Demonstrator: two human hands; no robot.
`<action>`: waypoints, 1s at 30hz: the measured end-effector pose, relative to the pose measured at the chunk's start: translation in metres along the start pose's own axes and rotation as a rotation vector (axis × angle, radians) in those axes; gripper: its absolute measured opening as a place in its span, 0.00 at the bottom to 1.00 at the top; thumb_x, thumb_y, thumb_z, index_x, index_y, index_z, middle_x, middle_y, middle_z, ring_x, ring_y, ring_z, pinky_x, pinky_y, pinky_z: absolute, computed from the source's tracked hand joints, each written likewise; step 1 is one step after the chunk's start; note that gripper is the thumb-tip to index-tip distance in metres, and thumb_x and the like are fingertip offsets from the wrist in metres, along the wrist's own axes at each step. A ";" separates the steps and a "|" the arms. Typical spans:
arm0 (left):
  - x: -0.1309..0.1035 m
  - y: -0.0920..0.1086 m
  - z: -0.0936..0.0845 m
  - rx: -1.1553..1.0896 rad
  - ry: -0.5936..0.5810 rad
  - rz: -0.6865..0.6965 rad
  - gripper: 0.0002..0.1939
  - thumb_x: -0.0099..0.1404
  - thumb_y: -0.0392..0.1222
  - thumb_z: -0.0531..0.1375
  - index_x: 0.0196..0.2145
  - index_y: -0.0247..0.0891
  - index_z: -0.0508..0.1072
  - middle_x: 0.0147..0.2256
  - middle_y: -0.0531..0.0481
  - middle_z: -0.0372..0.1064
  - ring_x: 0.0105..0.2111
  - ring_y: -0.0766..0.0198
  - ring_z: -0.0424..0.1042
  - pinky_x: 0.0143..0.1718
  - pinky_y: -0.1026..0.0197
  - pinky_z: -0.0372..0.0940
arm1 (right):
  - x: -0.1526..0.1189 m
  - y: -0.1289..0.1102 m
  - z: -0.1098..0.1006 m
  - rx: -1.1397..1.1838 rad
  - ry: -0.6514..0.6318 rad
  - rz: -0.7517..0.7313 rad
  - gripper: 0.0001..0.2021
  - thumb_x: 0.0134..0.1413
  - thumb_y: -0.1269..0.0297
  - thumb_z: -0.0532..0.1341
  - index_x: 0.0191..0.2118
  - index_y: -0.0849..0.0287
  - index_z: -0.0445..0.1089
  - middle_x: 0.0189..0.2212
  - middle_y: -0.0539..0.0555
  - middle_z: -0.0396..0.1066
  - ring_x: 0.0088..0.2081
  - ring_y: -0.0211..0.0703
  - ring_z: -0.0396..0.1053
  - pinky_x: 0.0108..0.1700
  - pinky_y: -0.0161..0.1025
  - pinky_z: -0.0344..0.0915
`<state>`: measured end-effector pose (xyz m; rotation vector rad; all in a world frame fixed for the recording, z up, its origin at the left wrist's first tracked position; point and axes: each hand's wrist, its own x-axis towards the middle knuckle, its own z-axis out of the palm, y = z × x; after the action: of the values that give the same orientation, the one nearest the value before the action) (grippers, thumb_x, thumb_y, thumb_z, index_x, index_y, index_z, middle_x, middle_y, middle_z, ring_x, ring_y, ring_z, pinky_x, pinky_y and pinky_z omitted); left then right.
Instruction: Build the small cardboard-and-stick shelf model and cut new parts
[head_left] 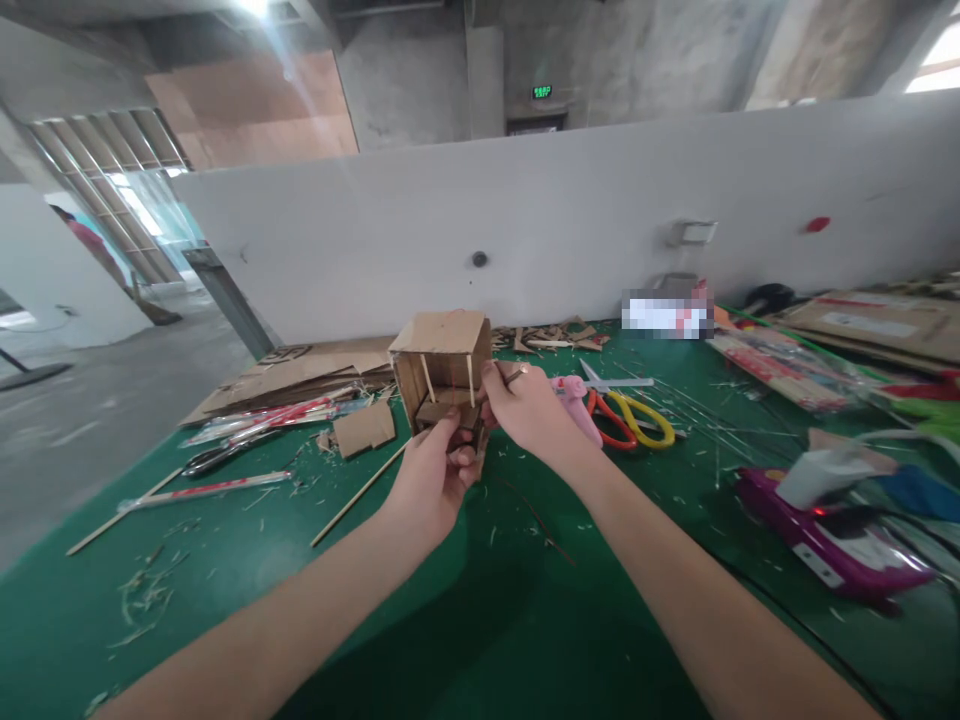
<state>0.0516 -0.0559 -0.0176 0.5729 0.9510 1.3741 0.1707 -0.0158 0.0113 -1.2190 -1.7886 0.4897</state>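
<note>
Toward the right edge of the bench (480,690), a purple power strip (847,550) lies off beyond your right forearm. A thin wooden stick (360,495) slants up toward your left hand (427,480). That hand's grip is nearly closed on the low front of a small open-fronted cardboard box (442,333), thumb on top of an inner piece, fingers curled beneath. The box sits toward the middle of the bench's far edge, just beyond your left grip and to the left of your right hand (525,405); its long axis stands roughly upright. Both hands touch it, the left from the front, the right at its right side. The right fingers are bent in close, but how far that grip is shut, and on what, cannot be told. Pink-handled tool (579,408) and scissors (645,420) lie right of your right hand; cardboard scraps (555,337) line the far edge.
</note>
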 end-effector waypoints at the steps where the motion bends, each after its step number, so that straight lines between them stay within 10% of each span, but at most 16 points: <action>1: 0.001 -0.001 0.001 -0.014 0.000 0.013 0.09 0.63 0.38 0.58 0.27 0.34 0.63 0.23 0.57 0.59 0.15 0.78 0.55 0.13 0.72 0.49 | 0.000 -0.001 0.000 -0.005 0.003 0.003 0.19 0.64 0.61 0.48 0.22 0.57 0.63 0.17 0.51 0.67 0.21 0.36 0.66 0.26 0.33 0.58; 21: 0.006 -0.009 0.003 0.140 -0.113 0.159 0.09 0.56 0.37 0.54 0.23 0.39 0.54 0.14 0.62 0.51 0.10 0.77 0.47 0.12 0.70 0.40 | 0.005 0.005 0.007 -0.208 -0.019 -0.136 0.11 0.58 0.71 0.51 0.28 0.58 0.67 0.27 0.59 0.72 0.32 0.45 0.70 0.32 0.38 0.60; 30: 0.011 -0.004 0.000 0.171 -0.119 0.164 0.12 0.56 0.38 0.55 0.21 0.40 0.53 0.12 0.62 0.47 0.10 0.77 0.46 0.12 0.69 0.41 | 0.000 0.000 0.002 0.172 -0.093 0.113 0.13 0.60 0.61 0.51 0.26 0.56 0.65 0.20 0.52 0.71 0.23 0.39 0.71 0.25 0.34 0.65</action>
<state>0.0529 -0.0456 -0.0240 0.8684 0.9469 1.3944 0.1686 -0.0153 0.0105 -1.1976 -1.7216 0.7600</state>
